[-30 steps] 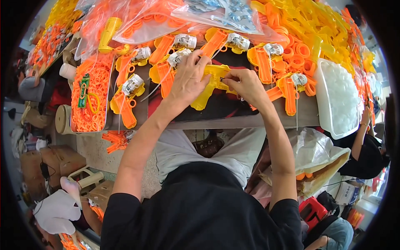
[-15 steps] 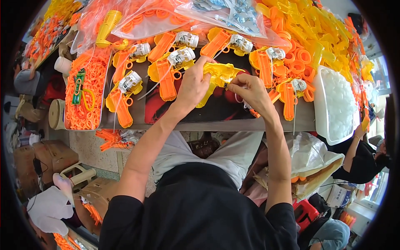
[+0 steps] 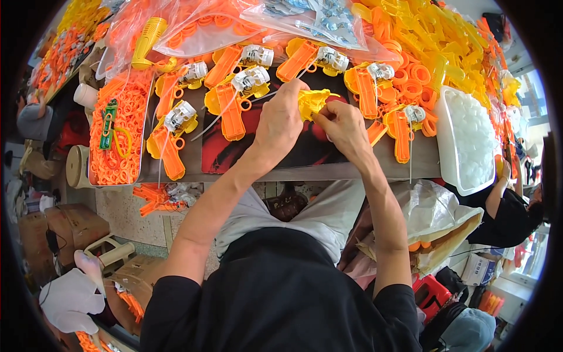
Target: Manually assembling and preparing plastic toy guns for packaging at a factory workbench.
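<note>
Over the dark red and black mat [image 3: 220, 154], my left hand [image 3: 281, 122] grips a translucent yellow toy-gun shell [image 3: 313, 103] from its left side. At the shell's right edge, my right hand [image 3: 346, 130] is closed in a pinch; whatever lies between those fingertips is hidden. Several part-built toy guns lie around the mat, each with an orange grip, a yellow shell and a white cylindrical part with a pale tube or wire. One such toy gun [image 3: 233, 120] rests left of my left hand, and another [image 3: 401, 136] right of my right hand.
At left stands a tray of small orange rings [image 3: 126, 167] with a green tool-like piece [image 3: 108, 124] on top. A white tub [image 3: 450, 154] of pale translucent parts sits at right. Yellow shells [image 3: 434, 44] and clear bags [image 3: 316, 26] fill the back. A co-worker [image 3: 505, 214] is far right.
The yellow shell has turned in my left hand, and its long lower part no longer shows. My right hand has shifted slightly left and stays against the shell's edge.
</note>
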### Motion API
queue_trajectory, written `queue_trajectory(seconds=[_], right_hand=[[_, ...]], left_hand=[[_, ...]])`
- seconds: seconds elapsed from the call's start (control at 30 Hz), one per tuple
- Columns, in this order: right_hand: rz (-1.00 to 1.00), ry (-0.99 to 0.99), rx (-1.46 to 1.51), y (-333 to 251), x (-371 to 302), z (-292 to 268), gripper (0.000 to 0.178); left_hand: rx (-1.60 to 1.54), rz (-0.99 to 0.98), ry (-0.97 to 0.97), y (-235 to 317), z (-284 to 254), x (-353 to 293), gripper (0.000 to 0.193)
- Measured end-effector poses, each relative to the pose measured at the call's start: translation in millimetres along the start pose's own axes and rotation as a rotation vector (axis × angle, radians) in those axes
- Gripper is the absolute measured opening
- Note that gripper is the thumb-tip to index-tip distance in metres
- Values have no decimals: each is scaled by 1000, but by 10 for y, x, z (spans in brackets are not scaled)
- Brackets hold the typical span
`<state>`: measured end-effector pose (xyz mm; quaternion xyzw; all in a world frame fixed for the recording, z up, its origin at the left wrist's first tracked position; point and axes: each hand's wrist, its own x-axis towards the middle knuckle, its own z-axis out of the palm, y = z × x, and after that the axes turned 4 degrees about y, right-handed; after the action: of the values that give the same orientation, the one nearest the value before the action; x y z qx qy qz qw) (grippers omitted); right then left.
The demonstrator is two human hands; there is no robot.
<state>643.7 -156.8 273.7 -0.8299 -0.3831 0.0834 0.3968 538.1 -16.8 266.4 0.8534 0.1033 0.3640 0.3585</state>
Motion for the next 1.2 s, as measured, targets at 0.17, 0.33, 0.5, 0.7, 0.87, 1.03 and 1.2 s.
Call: queue_trajectory(seconds=[0.17,0.33,0.5,0.7,0.87,1.03,1.2], right_hand=[[195,-356,178,171,293,-198,24],[78,-405,-45,101,441,-93,25],[81,-168,-191,-192,307,-81,26],[-59,42,-106,-64,-264,-683,37],[-320,-34,-583,169,-614,-924,54],[-357,-89,-525,590,-573,-832,45],[-245,-131,-383,423,-614,-984,36]], left_hand=[[-314,-312,-124,-183,-28,-26,30],[54,74,104,-334,65,-93,39],[337,98,142,-23,161,-264,14],[323,35,116,-151,155,-216,17],[466,62,91,-148,292,-116,21],[369,38,-15,-204,234,-99,13],[155,256,-86,-22,60,93,19]])
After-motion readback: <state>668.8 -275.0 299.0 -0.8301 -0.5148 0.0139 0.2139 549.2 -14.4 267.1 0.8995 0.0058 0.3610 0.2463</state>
